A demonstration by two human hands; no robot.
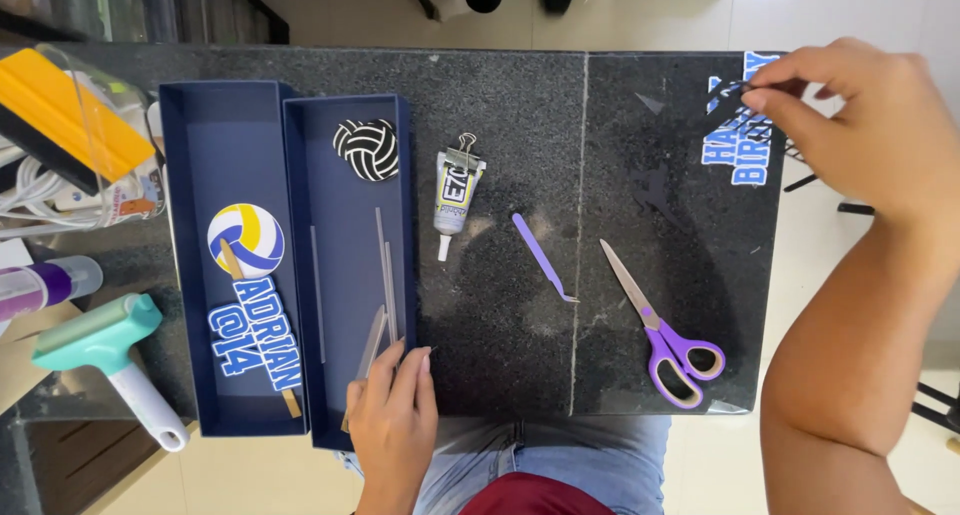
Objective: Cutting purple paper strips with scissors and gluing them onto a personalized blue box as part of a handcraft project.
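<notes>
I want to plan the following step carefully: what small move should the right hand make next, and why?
Probably lift the blue and white paper cutout off the dark table. The right hand already pinches its upper edge at the table's far right corner, while the left hand rests on thin clear strips in the navy tray.

The table [520, 125] is black stone flecked with pale specks. At nine o'clock two boxes [225, 125] are navy blue inside and out. One holds a volleyball cutout [246, 239] in white, blue and yellow above blue lettering [258, 337] edged white; the other holds a black-and-white volleyball cutout [366, 149]. At centre, the glue tube [455, 195] is grey with a white nozzle. The tweezers [543, 256] are lilac. At five o'clock the scissors [668, 333] have purple handles and silver blades. At two o'clock the letter cutout [735, 150] is blue and white. At eight o'clock the roller [105, 340] is teal with a white handle.
</notes>
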